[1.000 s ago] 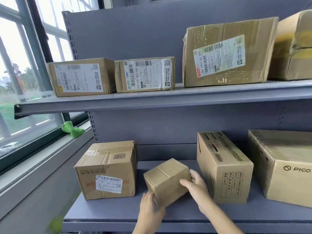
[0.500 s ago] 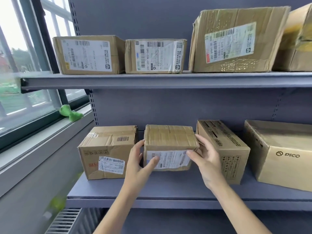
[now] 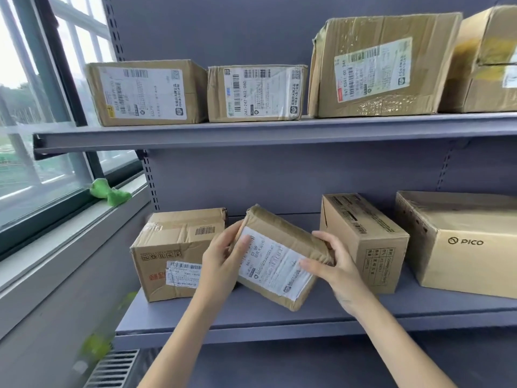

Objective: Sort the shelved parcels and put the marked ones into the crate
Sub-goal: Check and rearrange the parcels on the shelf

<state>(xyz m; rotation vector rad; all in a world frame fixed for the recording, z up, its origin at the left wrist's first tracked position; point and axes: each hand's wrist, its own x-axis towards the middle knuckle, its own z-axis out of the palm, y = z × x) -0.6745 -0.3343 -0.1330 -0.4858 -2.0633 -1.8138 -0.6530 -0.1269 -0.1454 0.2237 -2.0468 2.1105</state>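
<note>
We work at the lower shelf [image 3: 279, 317], with the upper shelf [image 3: 251, 130] and its row of four labelled parcels well above our hands. To the far right of the grip sits the PICO box [image 3: 461, 242]; just beside our right hand stands the printed carton [image 3: 363, 239], and just beside our left hand the taped box [image 3: 173, 253]. Between these two we hold the small parcel [image 3: 275, 261], tilted, its white shipping label [image 3: 272, 263] turned toward us and its lower corner raised off the shelf, as far as we can judge.

Procedure for this step, in our judgement: inspect the label before deciding. We keep the parcel tilted so that the label face meets the light, we keep our thumbs off the printed area, and we hold it clear of both neighbouring boxes so that neither is pushed. No crate is in view, so we cannot say where a marked parcel goes from here.

Grip: our left hand [image 3: 221, 261] closes on the parcel's upper left end, thumb resting at the label's edge. Our right hand [image 3: 333, 267] closes on the right end, fingers curled over the top, thumb [image 3: 309, 266] lying on the label's right margin. Both hands open only as wide as the parcel
</note>
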